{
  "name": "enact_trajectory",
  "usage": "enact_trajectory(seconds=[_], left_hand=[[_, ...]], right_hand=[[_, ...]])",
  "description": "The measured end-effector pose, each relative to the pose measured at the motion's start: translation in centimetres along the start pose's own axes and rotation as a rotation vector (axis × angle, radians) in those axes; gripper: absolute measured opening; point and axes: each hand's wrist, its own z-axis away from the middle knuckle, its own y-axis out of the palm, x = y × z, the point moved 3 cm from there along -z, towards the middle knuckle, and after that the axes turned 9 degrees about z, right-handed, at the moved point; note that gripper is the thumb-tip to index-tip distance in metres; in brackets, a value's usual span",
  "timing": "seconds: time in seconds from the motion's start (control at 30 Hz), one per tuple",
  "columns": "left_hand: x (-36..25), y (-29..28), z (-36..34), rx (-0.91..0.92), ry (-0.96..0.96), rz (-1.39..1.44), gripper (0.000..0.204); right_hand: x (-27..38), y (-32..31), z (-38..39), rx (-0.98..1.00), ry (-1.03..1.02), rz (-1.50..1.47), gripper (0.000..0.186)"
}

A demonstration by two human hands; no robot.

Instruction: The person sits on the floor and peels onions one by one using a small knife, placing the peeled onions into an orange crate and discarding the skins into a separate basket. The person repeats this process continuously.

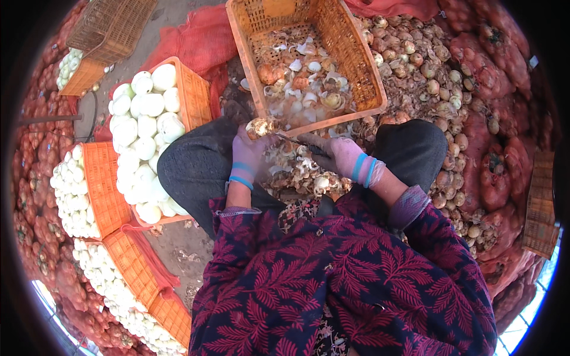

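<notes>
Between my knees, my gloved left hand (249,151) is closed around a brown-skinned onion (259,127) with its root end up. My gloved right hand (342,157) grips the dark handle of a knife (295,140), whose blade reaches left toward the onion. Both hands are just over the near rim of an orange plastic crate (333,123), which holds loose skins and onion scraps. Beneath my hands lie more onion peelings (323,181). Whether the blade touches the onion I cannot tell.
At my left stands an orange crate (193,92) heaped with peeled white onions (145,127), with more filled crates (107,184) behind it. A pile of unpeeled onions (436,89) spreads to the right, beside red mesh sacks (490,71). Red netting (202,38) lies at upper left.
</notes>
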Motion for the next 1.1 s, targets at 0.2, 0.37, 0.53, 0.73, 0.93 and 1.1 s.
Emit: enact_trajectory(seconds=[0.2,0.37,0.53,0.73,0.93,1.1], left_hand=[[-2.0,0.0,0.5,0.015,-0.035,0.154,0.082],[-2.5,0.4,0.9,-0.040,0.180,-0.188,0.074],[-2.0,1.4,1.8,-0.124,0.413,-0.554,0.092],[-0.2,0.1,-0.7,0.140,-0.137,0.112,0.092],[-3.2,2.5,1.9,-0.075,0.210,-0.506,0.082],[-1.9,1.4,1.4,-0.102,0.314,-0.618,0.093]], right_hand=[[-1.0,0.3,-4.1,0.107,-0.023,-0.046,0.056],[-0.1,0.9,-3.7,0.078,0.061,-0.320,0.054],[2.3,-0.3,-2.1,0.162,0.178,-0.290,0.052],[0.7,1.0,-2.7,0.012,0.042,-0.107,0.044],[3.2,0.3,-0.7,0.185,0.330,-0.810,0.050],[2.5,1.7,-1.9,-0.173,-0.040,-0.114,0.051]])
